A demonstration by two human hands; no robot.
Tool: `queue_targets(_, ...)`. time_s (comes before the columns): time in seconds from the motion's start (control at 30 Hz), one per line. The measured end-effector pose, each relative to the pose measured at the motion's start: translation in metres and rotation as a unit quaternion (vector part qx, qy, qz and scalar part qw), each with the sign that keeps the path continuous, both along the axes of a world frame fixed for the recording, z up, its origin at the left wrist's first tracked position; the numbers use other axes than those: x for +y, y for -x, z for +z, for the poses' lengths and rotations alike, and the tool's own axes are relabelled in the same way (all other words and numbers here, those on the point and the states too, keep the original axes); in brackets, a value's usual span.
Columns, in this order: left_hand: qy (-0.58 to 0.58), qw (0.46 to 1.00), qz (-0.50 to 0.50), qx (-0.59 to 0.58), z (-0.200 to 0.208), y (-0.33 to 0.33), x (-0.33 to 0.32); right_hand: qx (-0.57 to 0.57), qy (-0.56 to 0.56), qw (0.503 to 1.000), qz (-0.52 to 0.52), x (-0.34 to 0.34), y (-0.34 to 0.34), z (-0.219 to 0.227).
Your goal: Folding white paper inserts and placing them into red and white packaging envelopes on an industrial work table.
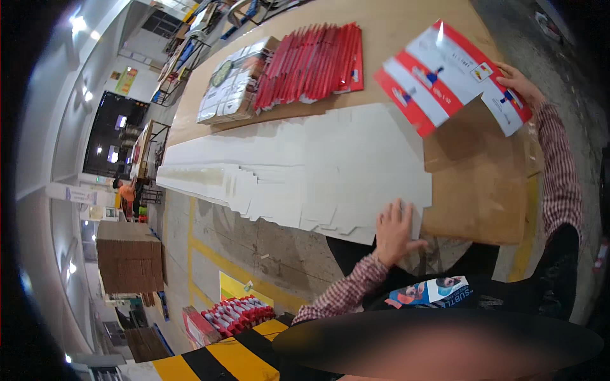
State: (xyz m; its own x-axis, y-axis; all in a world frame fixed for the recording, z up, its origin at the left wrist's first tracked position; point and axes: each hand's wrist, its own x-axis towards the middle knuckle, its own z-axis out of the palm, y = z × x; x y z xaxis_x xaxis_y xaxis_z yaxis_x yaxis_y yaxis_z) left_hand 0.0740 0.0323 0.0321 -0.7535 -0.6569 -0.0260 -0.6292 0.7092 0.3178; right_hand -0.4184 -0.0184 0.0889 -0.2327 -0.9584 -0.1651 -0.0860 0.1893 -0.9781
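My right hand (522, 87) grips the right edge of a red and white printed carton blank (438, 79), holding it up and tilted over the right end of the table. My left hand (395, 233) lies with fingers spread on the near right corner of a long spread of overlapping white card sheets (318, 159). Beyond those sheets stands a tight row of red folded cartons (309, 63). Left of that row sits a strapped stack of printed packs (235, 79). Brown cardboard (473, 197) covers the table beneath the raised blank.
On the floor at lower left are a pile of red and white packs (235, 315) and a yellow and black striped surface (236, 357). A tall brown cardboard stack (130, 257) stands further left. A person in orange (129, 192) is at a far table.
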Motion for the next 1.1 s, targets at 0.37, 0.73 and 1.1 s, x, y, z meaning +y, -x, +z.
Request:
queue_targets(0.37, 0.073, 0.997, 0.009, -0.015, -0.036, 0.008, 0.015, 0.355, 0.026, 0.921, -0.161, -0.335, -0.032, -0.108)
queue_targets(0.73, 0.069, 0.979, -0.157, 0.114, -0.024, 0.013, -0.011, 0.436, 0.226, 0.863, 0.118, -0.193, -0.194, -0.115)
queue_targets(1.1, 0.168, 0.877, -0.318, 0.319, -0.071, 0.156, 0.119, 0.417, -0.045, 0.873, 0.249, 0.187, -0.202, -0.045)
